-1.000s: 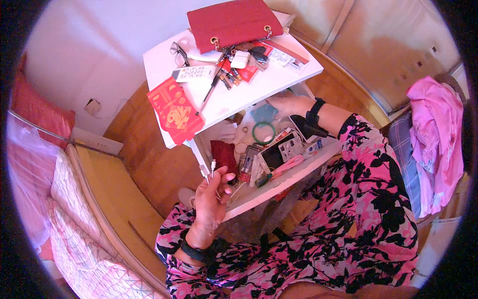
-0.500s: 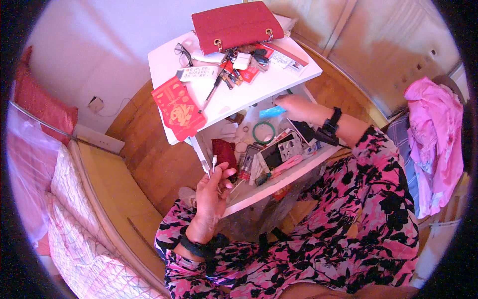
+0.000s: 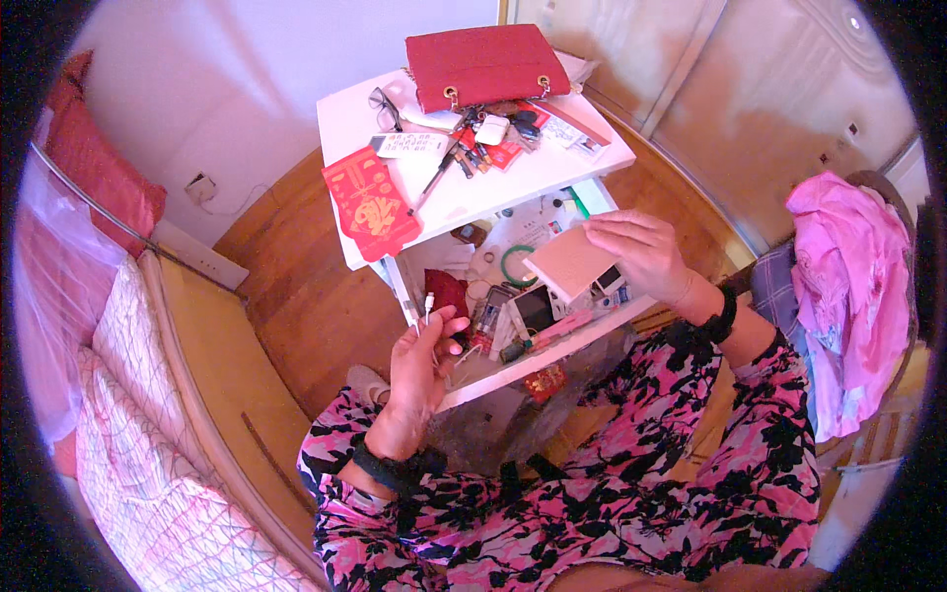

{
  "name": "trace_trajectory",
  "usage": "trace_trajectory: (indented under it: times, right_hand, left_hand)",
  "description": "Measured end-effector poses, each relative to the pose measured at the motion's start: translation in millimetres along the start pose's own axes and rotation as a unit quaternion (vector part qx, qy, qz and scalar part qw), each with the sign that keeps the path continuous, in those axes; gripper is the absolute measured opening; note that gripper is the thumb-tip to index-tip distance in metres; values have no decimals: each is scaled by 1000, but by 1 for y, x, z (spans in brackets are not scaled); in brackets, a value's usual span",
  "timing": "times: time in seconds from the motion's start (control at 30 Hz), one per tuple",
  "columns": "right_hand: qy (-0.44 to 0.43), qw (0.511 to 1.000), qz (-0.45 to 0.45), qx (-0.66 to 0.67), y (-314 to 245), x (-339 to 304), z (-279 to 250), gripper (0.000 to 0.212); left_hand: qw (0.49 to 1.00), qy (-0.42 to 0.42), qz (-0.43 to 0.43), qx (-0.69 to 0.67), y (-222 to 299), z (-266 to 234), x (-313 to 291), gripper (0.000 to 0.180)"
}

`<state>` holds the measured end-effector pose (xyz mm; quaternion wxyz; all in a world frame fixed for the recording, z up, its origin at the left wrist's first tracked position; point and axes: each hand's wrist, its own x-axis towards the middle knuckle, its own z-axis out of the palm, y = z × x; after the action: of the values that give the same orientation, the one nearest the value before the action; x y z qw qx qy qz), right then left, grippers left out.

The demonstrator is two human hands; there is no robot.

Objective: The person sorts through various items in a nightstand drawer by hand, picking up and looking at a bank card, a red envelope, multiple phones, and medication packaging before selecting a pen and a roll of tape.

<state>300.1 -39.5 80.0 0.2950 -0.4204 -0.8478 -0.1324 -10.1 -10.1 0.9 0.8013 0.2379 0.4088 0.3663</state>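
White desk (image 3: 533,185); its drawer (image 3: 523,368) stands open. Right hand (image 3: 646,252) grips a flat pinkish object (image 3: 567,264) by its right end, tilted above drawer contents. Left hand (image 3: 416,365) pinches white cable (image 3: 428,304) near drawer's left edge; open air between hands.

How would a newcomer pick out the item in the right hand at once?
Find the white cabinet with the red bag on top, then its open drawer below. Over the drawer's right part, the right hand holds a flat, rectangular pinkish-beige piece. Unlike the round green ring just left of it, it has straight edges and a broad, plain face.
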Motion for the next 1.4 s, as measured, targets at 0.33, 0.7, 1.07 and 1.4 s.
trace_trajectory:
  times: [0.33,0.7,1.07,1.4]
  right_hand:
    - [-87,995,18,-35,-23,-15,4,25]
    - [15,984,97,-148,67,81,38,20]
    - [-16,977,141,-159,93,75,78,30]
    - [-392,904,152,-74,95,-43,85,28]
  left_hand:
    - [1000,-6,19,3,-3,-4,4,24]
    - [1000,3,2,-4,1,0,-3,24]
    - [1000,-9,-19,-22,6,-5,-5,25]
    - [999,-28,-32,-14,10,-5,-13,27]
